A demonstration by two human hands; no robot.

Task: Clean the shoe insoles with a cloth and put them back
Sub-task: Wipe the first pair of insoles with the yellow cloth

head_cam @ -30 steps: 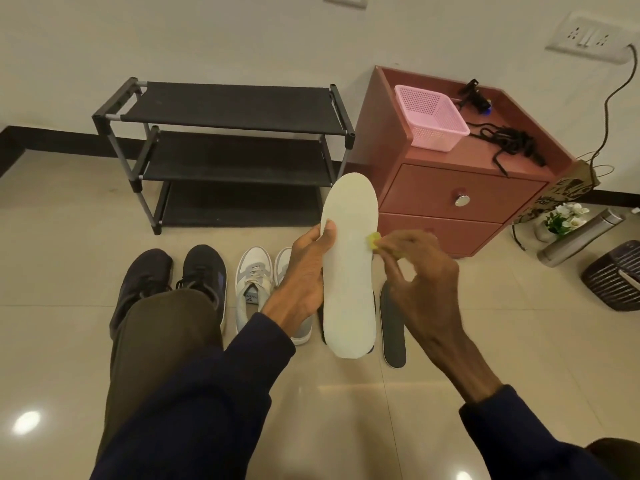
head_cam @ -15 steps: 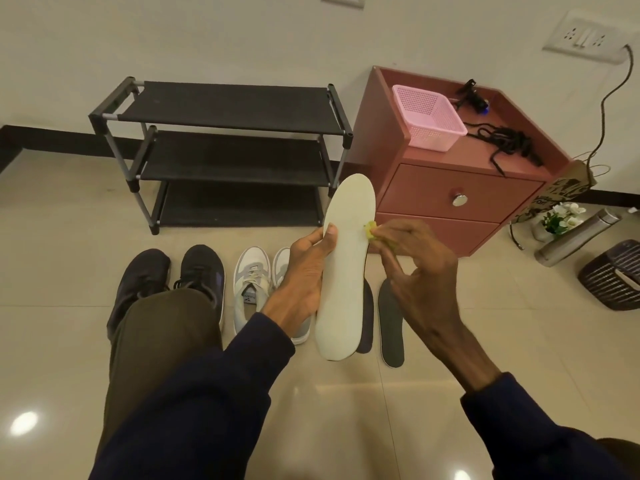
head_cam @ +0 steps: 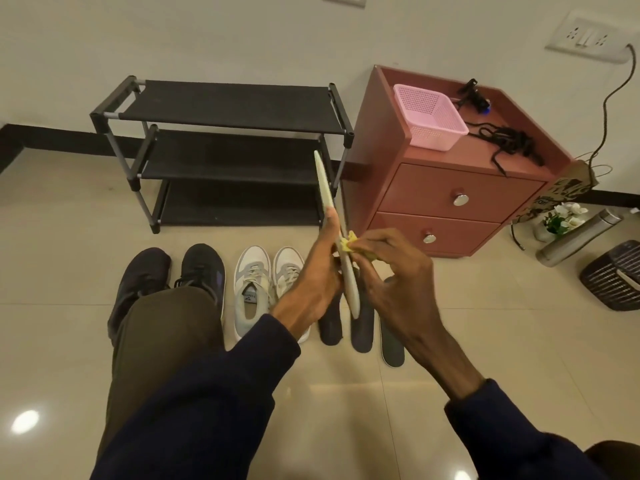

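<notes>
A person sits on a glossy beige tiled floor (head_cam: 69, 271), seen from above, in dark blue sleeves and olive trousers.

The left hand (head_cam: 313, 275) holds a pale insole (head_cam: 327, 192) upright in front of the body, turned edge-on so it shows as a thin, slightly curved cream strip. One finger is stretched up along its left face, and the rest are wrapped at its middle. The right hand (head_cam: 398, 282) pinches a small crumpled yellow cloth (head_cam: 348, 244) between thumb and curled fingertips and presses it against the insole's right face about halfway up.

On the floor below the hands, three dark insoles (head_cam: 362, 332) lie flat side by side; they are long, with rounded ends. To their left stands a pair of white and grey sneakers (head_cam: 251, 289) with laces. A small printed mark on the inner sole of one is too small to read. Further left is a pair of black shoes (head_cam: 204, 268), one partly hidden behind the knee.

Against the wall stands a three-shelf shoe rack (head_cam: 225, 147) with grey metal tubes and black fabric shelves. To its right is a reddish-brown cabinet (head_cam: 450, 188) with two drawers and round silver knobs. On top of it are a pink plastic mesh basket (head_cam: 427, 116) and a tangled black cable (head_cam: 512, 142). Beside the cabinet leans a brown paper bag (head_cam: 568, 188) with bold dark lettering that cannot be read. Next to it are white flowers (head_cam: 562, 216), a brushed-metal flask (head_cam: 578, 237) lying on its side and a dark slatted object (head_cam: 616, 275). A white wall socket (head_cam: 585, 39) has a cord plugged in.
</notes>
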